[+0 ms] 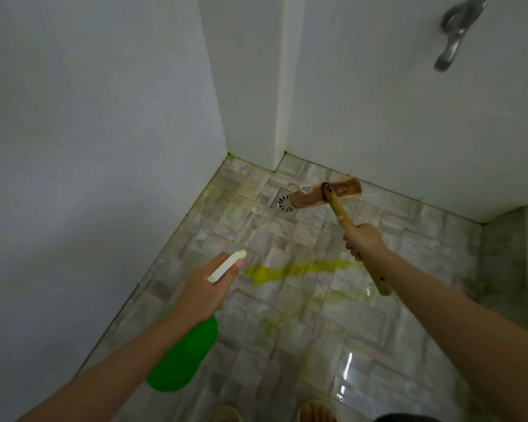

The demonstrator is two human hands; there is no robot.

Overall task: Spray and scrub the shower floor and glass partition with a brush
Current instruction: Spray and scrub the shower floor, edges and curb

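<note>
my right hand (365, 239) is clenched round the wooden brush handle (342, 212), whose long axis runs away from me to the brush head (317, 196), flat on the shower floor (287, 345) at the far wall (378, 132), overlapping the drain (283, 202). my left hand (201, 287) grips the green spray bottle (183, 357), nearer me.

No text can be read: the one label, a small pale sticker (306, 188) on the wooden brush head (313, 200) at its end just beside the floor drain (284, 202), is too blurred to make out.
</note>
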